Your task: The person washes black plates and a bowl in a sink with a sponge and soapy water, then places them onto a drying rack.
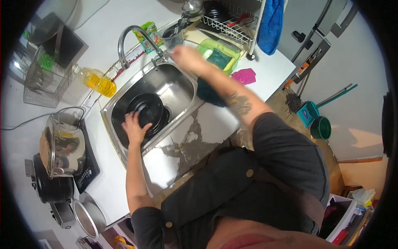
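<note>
In the steel sink basin [183,84] lie stacked black dishes [151,110], over the left part of the floor and beside the drain. My left hand [135,126] grips the near left rim of the top dish, thumb and fingers spread along it. My right hand [188,59] is blurred, raised by the sink's back right corner; whether it holds anything is hidden. Close to it are the chrome tap [132,29] and a clear plastic cup [171,37] with utensils. A green tub [234,53] holding a dark green scouring sponge [219,58] sits beyond that wrist.
Yellow liquid fills part of a bottle [99,81] behind the sink. A white wire dish rack [228,29] stands at the back right, near a pink cloth [244,76]. To the left, a steel pot [67,146] rests on a black cooktop [88,168].
</note>
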### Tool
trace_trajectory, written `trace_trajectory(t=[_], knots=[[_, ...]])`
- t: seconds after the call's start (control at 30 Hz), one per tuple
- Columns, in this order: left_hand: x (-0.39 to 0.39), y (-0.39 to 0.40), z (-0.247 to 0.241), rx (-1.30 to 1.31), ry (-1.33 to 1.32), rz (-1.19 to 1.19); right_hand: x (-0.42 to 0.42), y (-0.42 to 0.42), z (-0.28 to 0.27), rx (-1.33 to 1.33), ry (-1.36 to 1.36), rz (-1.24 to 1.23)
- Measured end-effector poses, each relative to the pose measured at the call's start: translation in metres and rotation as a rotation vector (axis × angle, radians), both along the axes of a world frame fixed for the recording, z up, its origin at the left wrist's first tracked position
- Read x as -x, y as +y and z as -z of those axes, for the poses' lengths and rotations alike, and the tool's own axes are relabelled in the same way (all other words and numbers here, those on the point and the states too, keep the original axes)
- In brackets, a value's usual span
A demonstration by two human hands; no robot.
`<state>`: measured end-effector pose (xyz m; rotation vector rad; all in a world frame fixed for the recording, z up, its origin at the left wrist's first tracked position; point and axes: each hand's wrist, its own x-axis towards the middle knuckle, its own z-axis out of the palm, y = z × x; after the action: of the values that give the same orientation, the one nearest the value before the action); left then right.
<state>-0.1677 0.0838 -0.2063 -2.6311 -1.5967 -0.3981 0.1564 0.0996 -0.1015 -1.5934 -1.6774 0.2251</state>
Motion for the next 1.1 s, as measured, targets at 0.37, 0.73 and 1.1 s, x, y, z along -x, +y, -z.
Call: trace_trajectory(t=[0.37,0.73,1.1], knots=[[-0.023,-0.007,-0.001,0.326,0.235,0.213,-0.115,-0.020,0.043,0.699,-0.519,-0.047],[-0.066,0.004,-0.083,0.439,-0.862,0.116,-0.061,-0.023,-0.011,0.243,0.839,-0.371],[-0.114,-0.006,-0.064,0.260,-1.182,-0.022,0.093,0.008,0.028,0.115,0.229,0.108]])
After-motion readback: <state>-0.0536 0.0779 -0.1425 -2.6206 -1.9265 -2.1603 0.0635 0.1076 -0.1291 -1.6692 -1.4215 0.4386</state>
